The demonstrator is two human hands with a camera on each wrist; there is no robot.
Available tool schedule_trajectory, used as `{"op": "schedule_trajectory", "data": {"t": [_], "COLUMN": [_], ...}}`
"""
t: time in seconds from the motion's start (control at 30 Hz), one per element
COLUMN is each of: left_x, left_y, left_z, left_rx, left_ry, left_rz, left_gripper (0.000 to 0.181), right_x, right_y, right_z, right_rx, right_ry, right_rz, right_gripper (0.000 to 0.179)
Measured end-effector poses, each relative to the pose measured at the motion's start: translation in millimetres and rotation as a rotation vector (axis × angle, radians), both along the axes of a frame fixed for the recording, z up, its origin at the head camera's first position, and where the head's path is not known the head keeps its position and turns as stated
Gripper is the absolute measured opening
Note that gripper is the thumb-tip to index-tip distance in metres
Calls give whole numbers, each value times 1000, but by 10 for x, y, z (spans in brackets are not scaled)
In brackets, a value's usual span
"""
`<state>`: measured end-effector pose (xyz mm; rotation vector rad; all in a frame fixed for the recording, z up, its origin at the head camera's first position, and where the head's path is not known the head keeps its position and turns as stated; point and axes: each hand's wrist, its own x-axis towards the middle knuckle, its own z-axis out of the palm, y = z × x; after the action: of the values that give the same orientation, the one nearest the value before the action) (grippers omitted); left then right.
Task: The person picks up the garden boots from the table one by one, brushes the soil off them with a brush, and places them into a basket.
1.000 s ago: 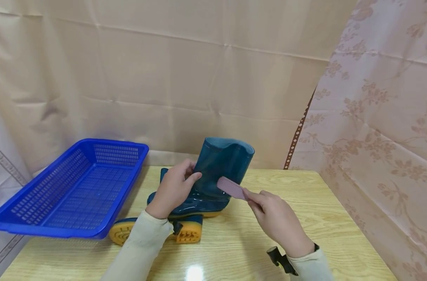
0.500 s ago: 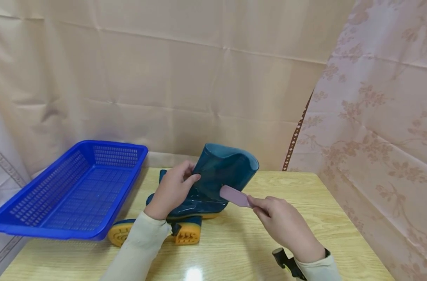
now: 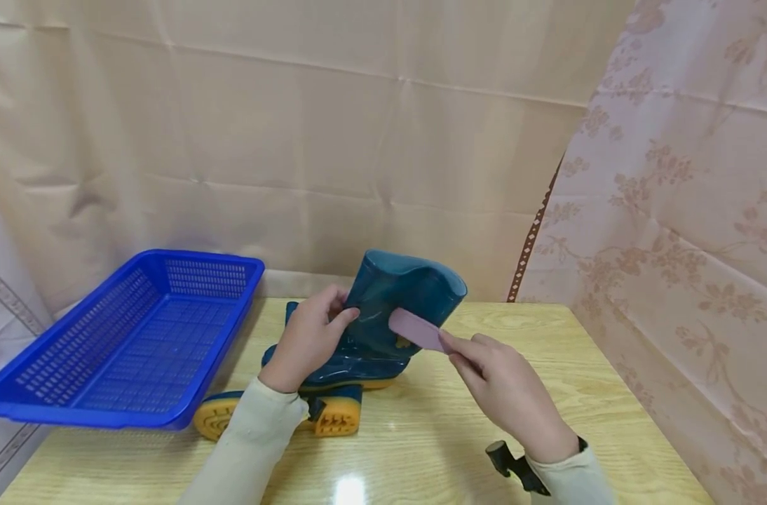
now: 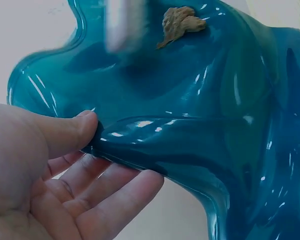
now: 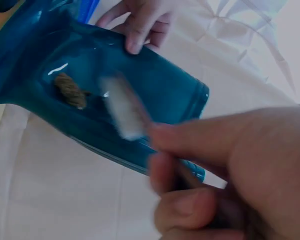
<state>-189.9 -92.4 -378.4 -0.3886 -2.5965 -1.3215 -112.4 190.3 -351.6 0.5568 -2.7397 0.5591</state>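
A glossy teal rubber boot [image 3: 374,301] with a yellow sole leans to the right, its top opening dented. My left hand [image 3: 308,340] pinches the back edge of its shaft, thumb on the near side and fingers behind. In my right hand [image 3: 510,396] is the handle of a brush [image 3: 418,331] with a pinkish back. White bristles [image 5: 125,112], blurred in the right wrist view, face the shaft; whether they touch it I cannot tell. A brown lump, like dried mud [image 4: 180,24], sticks to the shaft near the ankle.
Beneath the held boot lies a second boot [image 3: 339,417] on its side, its yellow sole facing me. To the left stands a blue plastic basket [image 3: 169,407]. The wood-grain table [image 3: 535,337] meets beige and floral cloth at its edges.
The boot's shaft has tipped further right, bringing the brown lump into view. My right hand and the brush dropped slightly, then rose again. The left hand keeps its place.
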Motion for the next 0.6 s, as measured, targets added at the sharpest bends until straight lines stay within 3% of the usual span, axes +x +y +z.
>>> {"op": "schedule_trajectory", "data": {"t": [0.13, 0.6], "left_x": [-3, 3], "left_y": [-9, 27], "left_z": [-14, -2], "left_rx": [-10, -2], "left_ry": [3, 53], "left_rz": [23, -16], "left_gripper": [18, 15], "right_x": [-61, -199], "right_y": [-47, -197], "right_z": [-68, -275], "right_rx": [-36, 66], "right_ry": [85, 145], "right_rz": [-21, -45], "right_gripper": [40, 43]}}
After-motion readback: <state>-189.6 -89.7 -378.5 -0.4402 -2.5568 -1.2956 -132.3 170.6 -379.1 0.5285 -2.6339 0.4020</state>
